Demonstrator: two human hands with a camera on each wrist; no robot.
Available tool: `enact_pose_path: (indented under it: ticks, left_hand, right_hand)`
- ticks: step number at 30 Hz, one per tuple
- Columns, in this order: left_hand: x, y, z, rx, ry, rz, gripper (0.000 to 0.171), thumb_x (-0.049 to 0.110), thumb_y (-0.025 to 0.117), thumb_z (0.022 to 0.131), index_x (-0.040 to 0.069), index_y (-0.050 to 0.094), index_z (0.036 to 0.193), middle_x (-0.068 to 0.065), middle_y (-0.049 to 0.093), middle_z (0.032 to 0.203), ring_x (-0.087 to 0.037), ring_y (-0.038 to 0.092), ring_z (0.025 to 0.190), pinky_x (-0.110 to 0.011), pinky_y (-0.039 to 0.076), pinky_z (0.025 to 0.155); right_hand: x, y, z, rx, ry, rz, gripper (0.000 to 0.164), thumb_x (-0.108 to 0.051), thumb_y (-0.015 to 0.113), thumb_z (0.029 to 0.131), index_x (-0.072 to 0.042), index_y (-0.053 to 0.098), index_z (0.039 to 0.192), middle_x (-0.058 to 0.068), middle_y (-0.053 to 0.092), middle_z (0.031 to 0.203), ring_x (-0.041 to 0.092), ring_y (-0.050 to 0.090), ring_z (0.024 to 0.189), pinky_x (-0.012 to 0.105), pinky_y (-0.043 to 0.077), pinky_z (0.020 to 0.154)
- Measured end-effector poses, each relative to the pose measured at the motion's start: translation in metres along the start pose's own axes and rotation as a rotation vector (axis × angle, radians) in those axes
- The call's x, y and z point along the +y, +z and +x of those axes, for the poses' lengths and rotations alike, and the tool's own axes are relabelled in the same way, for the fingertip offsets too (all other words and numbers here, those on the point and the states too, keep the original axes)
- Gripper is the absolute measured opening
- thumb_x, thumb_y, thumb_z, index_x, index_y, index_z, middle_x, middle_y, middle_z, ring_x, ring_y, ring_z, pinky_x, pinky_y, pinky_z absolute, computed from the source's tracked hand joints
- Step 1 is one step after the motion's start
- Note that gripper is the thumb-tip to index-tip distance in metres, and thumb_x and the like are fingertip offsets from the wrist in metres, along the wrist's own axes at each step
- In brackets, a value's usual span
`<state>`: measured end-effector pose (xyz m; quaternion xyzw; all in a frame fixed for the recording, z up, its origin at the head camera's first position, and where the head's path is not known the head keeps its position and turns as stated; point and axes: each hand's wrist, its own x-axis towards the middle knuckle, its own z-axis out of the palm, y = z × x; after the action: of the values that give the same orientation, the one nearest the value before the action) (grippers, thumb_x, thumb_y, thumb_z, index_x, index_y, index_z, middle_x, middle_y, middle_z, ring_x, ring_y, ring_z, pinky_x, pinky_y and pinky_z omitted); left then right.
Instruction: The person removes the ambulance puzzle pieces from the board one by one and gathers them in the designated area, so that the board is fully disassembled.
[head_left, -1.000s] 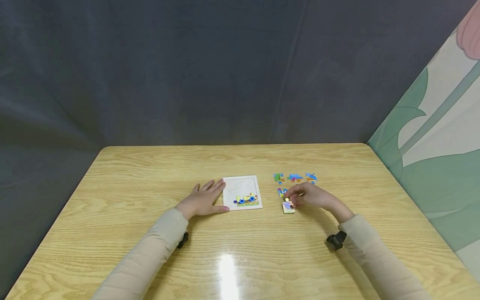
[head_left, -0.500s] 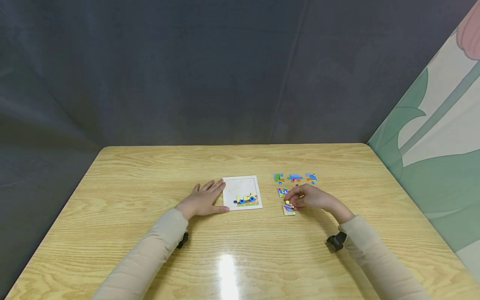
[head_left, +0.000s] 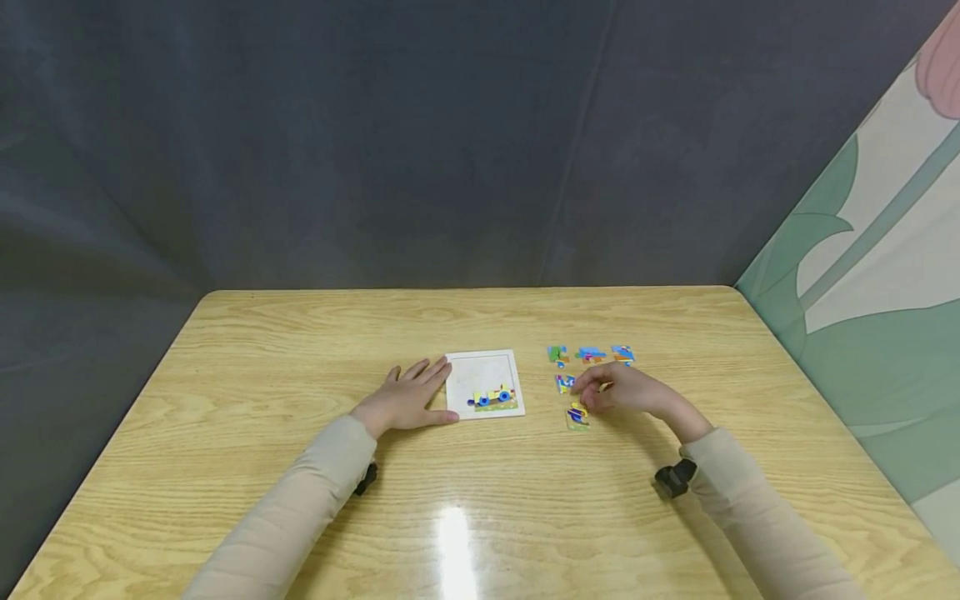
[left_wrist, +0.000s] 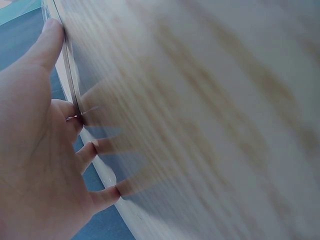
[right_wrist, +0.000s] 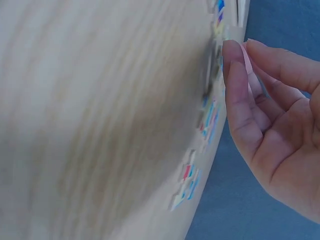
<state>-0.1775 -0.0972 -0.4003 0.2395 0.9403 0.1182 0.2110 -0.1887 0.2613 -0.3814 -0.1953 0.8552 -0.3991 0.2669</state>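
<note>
My left hand (head_left: pixel 408 402) lies spread at the left side of a square white puzzle tray (head_left: pixel 463 377), with fingertips and thumb on its edge. In the left wrist view the left hand's fingers (left_wrist: pixel 102 197) are straight against the tabletop. A few joined pieces (head_left: pixel 493 400) showing a yellow vehicle with blue wheels sit along the tray's lower right. My right hand (head_left: pixel 618 392) pinches a yellow-and-blue puzzle piece (head_left: pixel 577 417) by its upper right. From the right wrist view, thumb and fingertips (right_wrist: pixel 233 50) come together close to the tabletop, partly hiding the piece.
Behind the right hand lie several loose puzzle pieces: a green one (head_left: pixel 557 355), a blue one (head_left: pixel 590 354) and another blue one (head_left: pixel 622 354). Another colourful piece (head_left: pixel 564 384) sits just left of the right fingertips. A dark curtain (head_left: pixel 375 167) borders the table's far edge.
The piece at my right fingertips has tilted; its pale glare is gone and its yellow and blue picture shows. My left hand and the tray have stayed in place.
</note>
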Motion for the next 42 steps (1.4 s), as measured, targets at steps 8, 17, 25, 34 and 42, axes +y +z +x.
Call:
enact_pose_path:
  ticks: [8,17,25,34,42]
  left_hand:
    - [0.0,0.0,0.001,-0.003,0.0,0.0,0.084,0.061,0.045,0.093,0.019,0.009,0.155,0.001,0.001,0.163,-0.029,0.005,0.151,-0.062,0.005,0.118]
    - [0.0,0.0,0.001,-0.009,-0.005,0.002,0.084,0.061,0.044,0.093,0.019,0.008,0.156,0.002,0.001,0.163,-0.028,0.004,0.151,-0.062,0.005,0.119]
    - [0.0,0.0,0.0,-0.012,-0.006,-0.003,0.084,0.061,0.044,0.093,0.019,0.009,0.156,0.002,0.001,0.163,-0.029,0.004,0.151,-0.062,0.005,0.119]
    - [0.0,0.002,0.002,-0.01,-0.023,0.011,0.084,0.062,0.043,0.093,0.02,0.008,0.156,0.003,0.001,0.163,-0.028,0.005,0.151,-0.062,0.006,0.119]
    - [0.001,0.001,0.002,-0.009,-0.025,0.003,0.084,0.062,0.044,0.093,0.019,0.009,0.156,0.003,0.001,0.163,-0.028,0.005,0.151,-0.061,0.006,0.119]
  right_hand:
    - [-0.016,0.003,0.008,0.084,-0.014,-0.042,0.026,0.004,0.058,0.088,0.011,0.061,0.112,0.022,0.065,0.098,0.011,0.058,0.085,0.018,0.048,0.073]
    - [-0.032,0.02,0.028,0.092,-0.018,-0.055,0.028,0.004,0.056,0.088,0.01,0.06,0.116,0.02,0.066,0.098,0.015,0.059,0.081,0.02,0.049,0.07]
    - [-0.043,0.038,0.048,0.072,-0.082,-0.06,0.027,0.005,0.058,0.089,0.007,0.061,0.115,0.02,0.067,0.101,0.022,0.064,0.092,0.029,0.054,0.081]
    - [-0.055,0.056,0.066,0.038,-0.086,-0.056,0.026,0.007,0.06,0.086,0.005,0.064,0.111,0.017,0.068,0.098,0.014,0.062,0.086,0.024,0.053,0.076]
    - [-0.067,0.065,0.072,0.019,-0.065,-0.084,0.025,0.007,0.061,0.085,0.003,0.065,0.109,0.016,0.066,0.101,0.017,0.06,0.088,0.023,0.051,0.074]
